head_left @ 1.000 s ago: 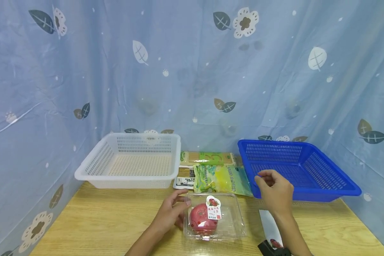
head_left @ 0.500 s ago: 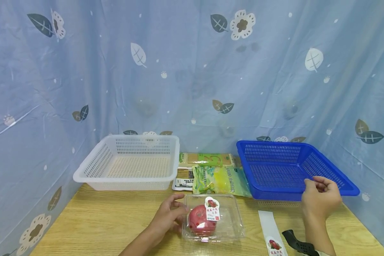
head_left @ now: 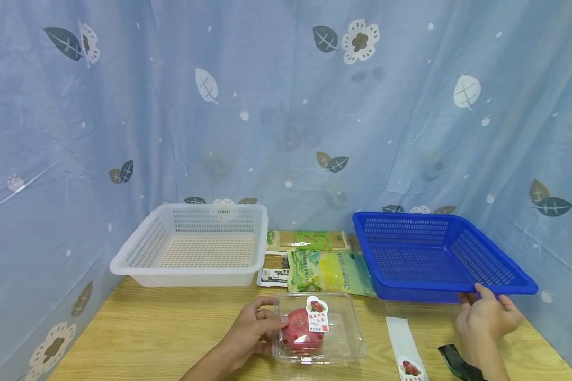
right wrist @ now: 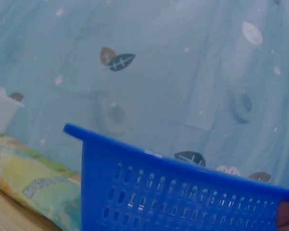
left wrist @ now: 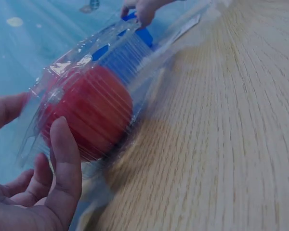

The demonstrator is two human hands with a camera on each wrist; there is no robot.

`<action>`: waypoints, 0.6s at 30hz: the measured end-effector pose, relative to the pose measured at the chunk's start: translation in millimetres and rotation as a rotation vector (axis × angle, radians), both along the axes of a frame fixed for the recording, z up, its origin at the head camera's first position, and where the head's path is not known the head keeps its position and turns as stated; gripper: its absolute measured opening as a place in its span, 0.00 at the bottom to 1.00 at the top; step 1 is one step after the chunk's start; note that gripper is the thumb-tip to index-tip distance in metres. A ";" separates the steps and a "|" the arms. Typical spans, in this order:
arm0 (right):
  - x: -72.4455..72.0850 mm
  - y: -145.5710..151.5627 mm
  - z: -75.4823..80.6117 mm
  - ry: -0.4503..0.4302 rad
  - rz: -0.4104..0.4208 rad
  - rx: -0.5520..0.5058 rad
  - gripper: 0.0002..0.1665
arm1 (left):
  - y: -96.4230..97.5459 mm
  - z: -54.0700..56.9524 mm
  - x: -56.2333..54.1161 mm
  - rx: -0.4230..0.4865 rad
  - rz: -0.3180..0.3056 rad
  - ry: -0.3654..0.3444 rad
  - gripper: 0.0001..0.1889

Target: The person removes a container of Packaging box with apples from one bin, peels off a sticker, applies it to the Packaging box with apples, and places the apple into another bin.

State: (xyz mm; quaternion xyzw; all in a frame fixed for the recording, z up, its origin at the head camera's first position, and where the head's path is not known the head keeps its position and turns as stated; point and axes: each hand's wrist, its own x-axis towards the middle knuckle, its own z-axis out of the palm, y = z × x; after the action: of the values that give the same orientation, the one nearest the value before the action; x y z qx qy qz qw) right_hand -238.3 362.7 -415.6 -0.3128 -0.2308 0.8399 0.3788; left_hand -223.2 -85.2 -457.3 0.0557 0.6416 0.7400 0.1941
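Observation:
A clear plastic clamshell box (head_left: 340, 330) sits on the table with a red apple-like round thing (left wrist: 89, 113) inside. On its lid is a white label sticker (head_left: 317, 315) with a red fruit picture. My left hand (head_left: 250, 333) holds the box by its left end, thumb and fingers on either side of the corner. At the right, my right hand (head_left: 486, 317) grips the front rim of the blue plastic basket (head_left: 386, 292), a finger over the top edge; only fingertips show in the right wrist view.
A white strip (head_left: 402, 338) with another fruit label lies between box and right hand. Behind the box are a yellow-green packet (head_left: 331, 271), a flat brown-green pack (head_left: 310, 241) and a white-black packet (head_left: 274, 269). A white basket (head_left: 190, 278) stands back left; a blue curtain (head_left: 286, 106) hangs behind.
My right hand has moved right, from the blue basket's left front corner to its front rim, and now grips it. The left hand has stayed at the box, its thumb shifting slightly onto the lid.

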 end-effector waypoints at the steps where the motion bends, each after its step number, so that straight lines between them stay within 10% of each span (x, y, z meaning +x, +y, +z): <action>1: 0.5 1.9 0.1 0.010 0.017 -0.025 0.26 | 0.5 0.6 -0.3 0.008 -0.002 0.000 0.36; 18: 1.9 7.1 -1.4 0.027 0.089 -0.033 0.19 | 9.6 8.3 -1.1 0.100 -0.021 -0.016 0.35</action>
State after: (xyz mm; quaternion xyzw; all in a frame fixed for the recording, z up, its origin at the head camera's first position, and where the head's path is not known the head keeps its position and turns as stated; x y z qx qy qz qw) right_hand -236.3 369.9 -417.0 -0.2970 -0.2256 0.8638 0.3388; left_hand -224.4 -75.6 -449.0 0.0663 0.6015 0.7696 0.2039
